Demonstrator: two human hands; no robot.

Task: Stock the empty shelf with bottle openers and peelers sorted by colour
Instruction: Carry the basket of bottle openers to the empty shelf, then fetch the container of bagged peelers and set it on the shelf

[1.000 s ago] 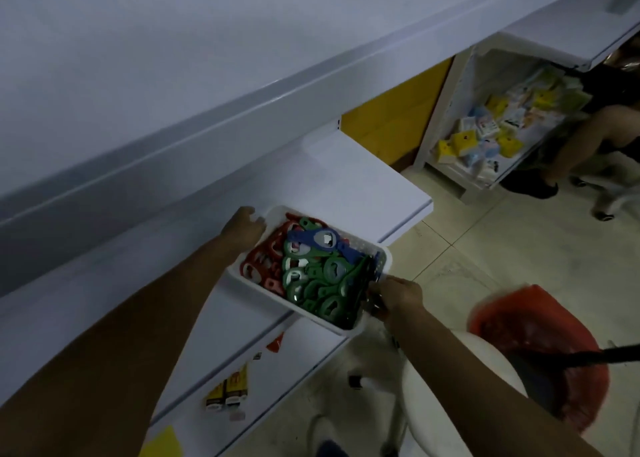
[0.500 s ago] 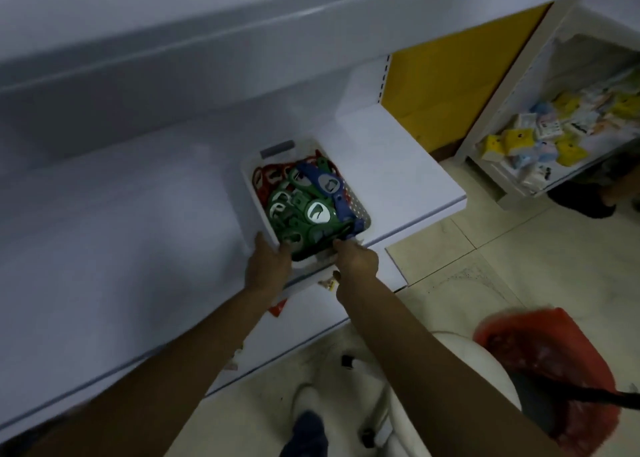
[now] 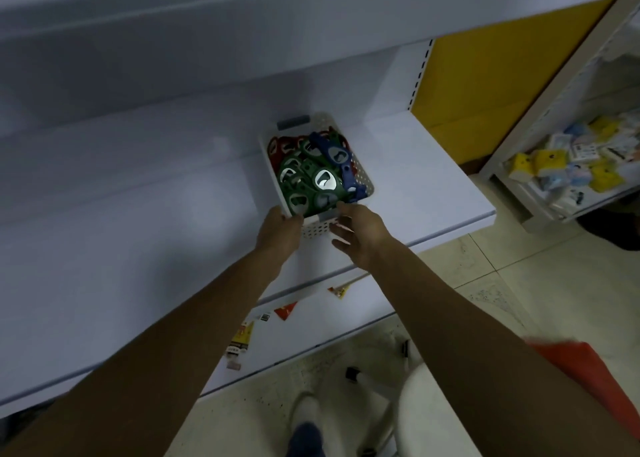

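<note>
One basket (image 3: pixel 366 179) of openers (image 3: pixel 311 183), near rim in left grip (image 3: pixel 278 229), right grip (image 3: pixel 360 235) slack against it

**What stays out of sight**

The left grip (image 3: pixel 278 227) hides the basket's (image 3: pixel 363 176) near corner. The red openers (image 3: pixel 277 148) lie mostly buried under green ones. The red bag (image 3: pixel 588 377) runs off the picture's edge. The lower-shelf labels (image 3: pixel 242 335) are too small to read.

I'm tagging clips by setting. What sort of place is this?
Probably a small shop: white display shelving, a basket of bottle openers, labels on the shelf below, packaged goods nearby.
</note>
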